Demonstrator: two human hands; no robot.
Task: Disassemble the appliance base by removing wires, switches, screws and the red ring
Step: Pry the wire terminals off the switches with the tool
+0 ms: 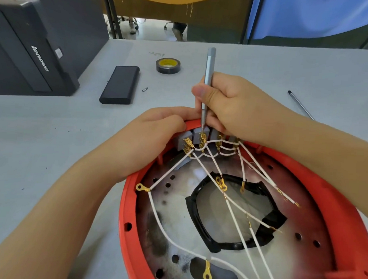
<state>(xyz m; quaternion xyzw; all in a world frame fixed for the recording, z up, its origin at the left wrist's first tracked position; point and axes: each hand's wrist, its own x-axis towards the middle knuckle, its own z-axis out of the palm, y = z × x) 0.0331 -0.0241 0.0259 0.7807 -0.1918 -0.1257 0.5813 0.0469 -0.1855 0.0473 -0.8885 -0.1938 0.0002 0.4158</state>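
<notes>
Red plastic rings the appliance base [317,189], which lies open side up on the grey table [50,153] just before the person. White wires [201,165] with gold terminals fan from a row of grey switches [197,134] at its far rim. The left hand [157,135] curls over that rim beside the switches, gripping it. The right hand [234,105] grips a slim grey screwdriver [208,76] upright, tip down at a switch terminal. Beyond lie a tape roll [167,65] and a black case [120,84].
</notes>
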